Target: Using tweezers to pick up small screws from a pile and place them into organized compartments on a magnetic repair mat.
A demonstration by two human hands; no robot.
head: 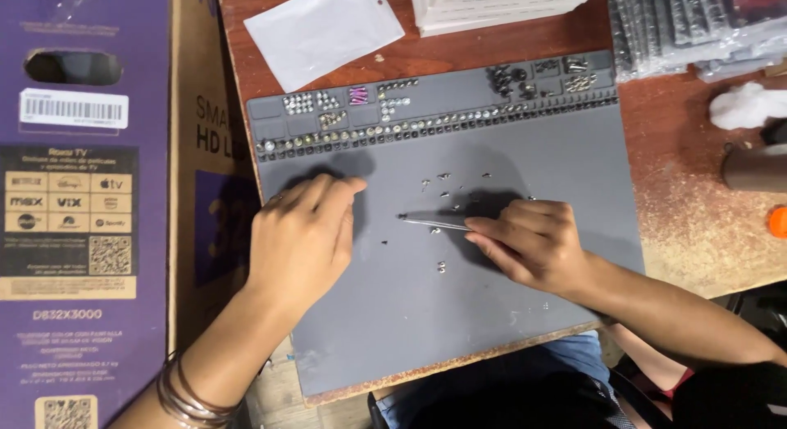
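Observation:
My right hand [533, 245] grips slim metal tweezers [434, 223], their tips pointing left over a grey work mat [492, 314]. Several tiny loose screws [443, 186] lie scattered on the mat around the tweezer tips. My left hand [302, 236] rests palm-down on the mat's left part, fingers slightly curled, holding nothing that I can see. Rows of small compartments [393, 127] along the mat's far edge hold sorted screws, including a few pink ones [358, 95].
A tall purple and brown cardboard box [82, 208] stands at the left. A white plastic pouch [324, 27] and a white ribbed object [492, 7] lie beyond the mat. Grey wrapped packs [689, 27], cotton wad [746, 105] and a brown cylinder [754, 168] sit right.

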